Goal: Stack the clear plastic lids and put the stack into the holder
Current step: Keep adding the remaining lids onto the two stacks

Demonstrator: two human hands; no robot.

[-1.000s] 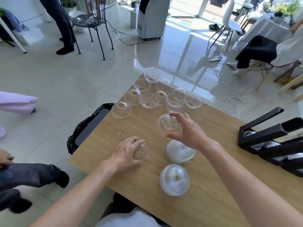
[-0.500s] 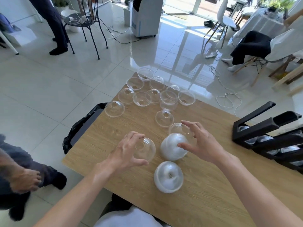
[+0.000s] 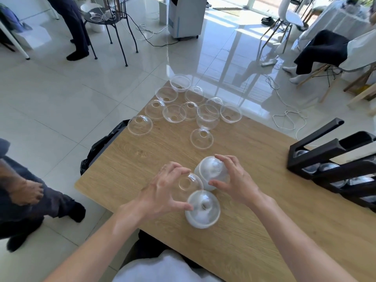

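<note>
The left grip (image 3: 162,190) is curled around a single clear lid (image 3: 188,184), thumb on its near side and fingers over its far side, holding it dome-up just above the wooden worktop (image 3: 264,231). The right grip (image 3: 236,182) clasps a cloudy-looking stack of lids (image 3: 210,171), with the thumb low on the near side and the fingers arched over the top. This stack stands on the worktop, touching or almost touching the single lid. A second stack (image 3: 203,209) sits nearer the person, just below the held lid, and the left thumb reaches its rim; whether it presses there cannot be told.

Farther along the worktop, one loose lid (image 3: 201,138) lies dome-up by itself. Beyond it, a cluster of loose lids (image 3: 191,106) is spread across the far corner, some dome-up and some upturned like bowls, with another lid (image 3: 140,125) near the left edge.

The black holder (image 3: 329,151) lies at the right edge of the worktop, well apart from both grips, with lids already showing between its slanted rails.

A black bag (image 3: 101,143) hangs beside the worktop's left edge.
</note>
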